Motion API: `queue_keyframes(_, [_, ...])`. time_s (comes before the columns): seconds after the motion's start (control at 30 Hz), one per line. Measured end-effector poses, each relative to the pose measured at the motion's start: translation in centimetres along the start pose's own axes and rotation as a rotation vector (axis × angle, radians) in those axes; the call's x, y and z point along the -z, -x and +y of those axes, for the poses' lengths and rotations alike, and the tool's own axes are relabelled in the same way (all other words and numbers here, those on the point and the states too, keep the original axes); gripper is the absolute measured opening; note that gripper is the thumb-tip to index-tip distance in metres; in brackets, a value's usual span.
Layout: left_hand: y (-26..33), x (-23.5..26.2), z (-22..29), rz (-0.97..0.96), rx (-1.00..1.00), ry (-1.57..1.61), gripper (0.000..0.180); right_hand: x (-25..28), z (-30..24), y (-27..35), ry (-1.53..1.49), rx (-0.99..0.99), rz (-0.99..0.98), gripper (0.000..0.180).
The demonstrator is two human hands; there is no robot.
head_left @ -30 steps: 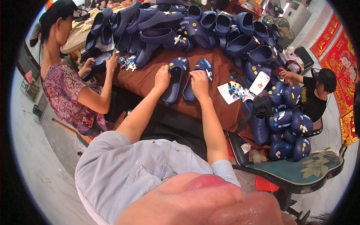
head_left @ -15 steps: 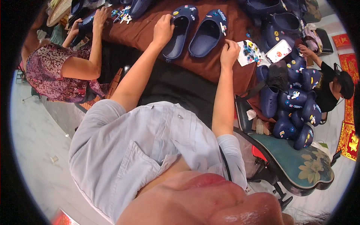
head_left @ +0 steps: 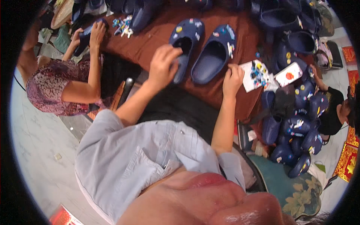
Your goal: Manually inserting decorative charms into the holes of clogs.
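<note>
Left clog [head_left: 189, 35] and right clog [head_left: 213, 54] are lying side by side near the tabletop's [head_left: 236, 116] near edge, toes pointing toward the far edge. Both are showing smooth navy moulding, rounded toes and deep oval openings, with small raised decorations [head_left: 179, 29] dotting the uppers. A brown cloth [head_left: 144, 41], soft and lightly creased, is covering the tabletop. Toward its right edge, a flat white card [head_left: 247, 85] is carrying a heap of loose charms [head_left: 258, 70], white, blue and yellow; a phone with rounded corners [head_left: 288, 74] is lying just beyond.

Left hand [head_left: 163, 67] is hanging over the left clog's heel half, grip loose and unclosed, thumb apart from fingers; contact with the rim is not showing clearly. Right hand [head_left: 233, 77] is poising between the right clog's heel and the card, fingers bent; cannot tell whether its grip is closing on anything.

Against one second ago: right hand is now standing off the right clog; left hand is no longer holding the left clog's outer side.
</note>
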State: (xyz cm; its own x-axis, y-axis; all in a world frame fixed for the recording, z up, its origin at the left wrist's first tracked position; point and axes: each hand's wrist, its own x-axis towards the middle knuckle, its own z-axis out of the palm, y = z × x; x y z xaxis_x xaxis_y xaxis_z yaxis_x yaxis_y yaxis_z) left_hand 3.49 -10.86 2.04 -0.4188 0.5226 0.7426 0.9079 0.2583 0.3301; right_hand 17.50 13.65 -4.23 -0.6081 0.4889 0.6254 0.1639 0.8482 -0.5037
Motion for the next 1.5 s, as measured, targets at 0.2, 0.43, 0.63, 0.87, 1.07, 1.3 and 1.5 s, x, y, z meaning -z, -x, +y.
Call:
queue_keyframes(0.2, [-0.4, -3.2, 1.3, -0.387, 0.151, -0.026, 0.055, 0.4, -0.4, 0.6, -0.010, -0.039, -0.004, 0.017])
queue_keyframes(0.43, [-6.1, -7.1, 1.6, -0.563, 0.215, 0.002, 0.050, 0.5, -1.0, 0.8, -0.047, -0.070, -0.007, 0.017])
queue_keyframes(0.63, [-6.9, -9.8, 1.7, -0.495, 0.124, -0.044, 0.039, 0.5, -1.0, 1.0, -0.074, -0.090, 0.006, 0.017])
queue_keyframes(0.87, [-6.8, -10.3, 0.8, -0.461, 0.201, -0.084, 0.034, 0.6, -1.3, 0.7, -0.101, -0.078, -0.003, 0.017])
queue_keyframes(1.07, [-9.0, -8.0, 0.8, -0.359, 0.171, -0.014, 0.030, 0.3, -0.7, 0.8, -0.068, -0.036, 0.017, 0.020])
queue_keyframes(1.3, [-24.1, -1.9, -1.6, -0.190, -0.107, -0.113, 0.031, 0.6, -0.7, 1.5, -0.089, -0.100, 0.013, 0.021])
queue_keyframes(1.5, [-42.6, -1.8, -12.1, -0.181, -0.107, -0.453, 0.035, 0.7, -0.9, 1.7, -0.111, -0.136, 0.006, 0.017])
